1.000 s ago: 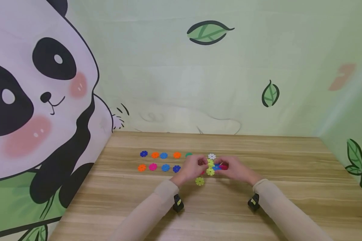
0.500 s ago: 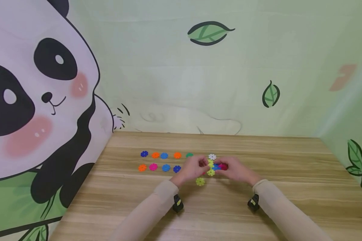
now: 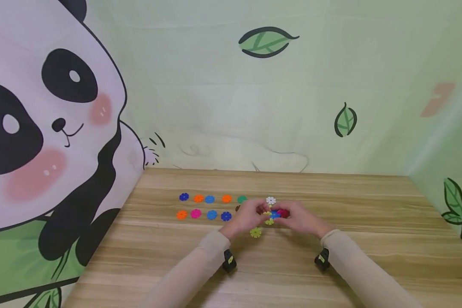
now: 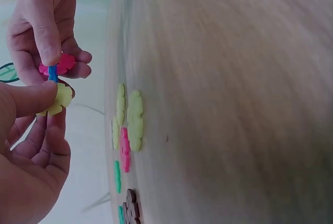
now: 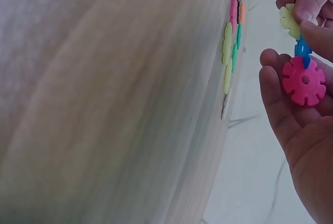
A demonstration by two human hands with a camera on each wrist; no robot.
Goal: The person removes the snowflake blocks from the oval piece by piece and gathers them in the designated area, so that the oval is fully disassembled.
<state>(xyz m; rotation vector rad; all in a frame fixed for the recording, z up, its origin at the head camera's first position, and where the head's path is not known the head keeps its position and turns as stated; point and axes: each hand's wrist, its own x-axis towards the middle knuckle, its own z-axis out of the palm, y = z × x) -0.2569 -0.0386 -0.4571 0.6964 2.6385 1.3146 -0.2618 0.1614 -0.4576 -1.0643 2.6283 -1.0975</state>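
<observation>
Above the table, my left hand (image 3: 249,215) pinches a yellow interlocking disc (image 4: 63,97) between thumb and fingers. My right hand (image 3: 302,218) faces it and pinches a blue interlocking disc (image 5: 302,48). A pink interlocking disc (image 5: 305,81) is slotted onto the blue one and lies against the right fingers. In both wrist views the yellow disc meets the blue one edge to edge, at the left thumb tip. Part of the blue disc is hidden behind the thumbs.
Loose discs lie flat in two rows on the wooden table (image 3: 177,265), among them an orange disc (image 3: 182,214) and a dark blue disc (image 3: 226,216). A white disc (image 3: 270,200) lies behind the hands, a yellow-green disc (image 3: 256,232) in front. A printed cloth backdrop (image 3: 215,107) stands behind.
My left hand has shifted slightly right, bringing the yellow disc up to the blue one. A brown disc now shows beside that hand. My right hand has barely moved, still holding the joined discs.
</observation>
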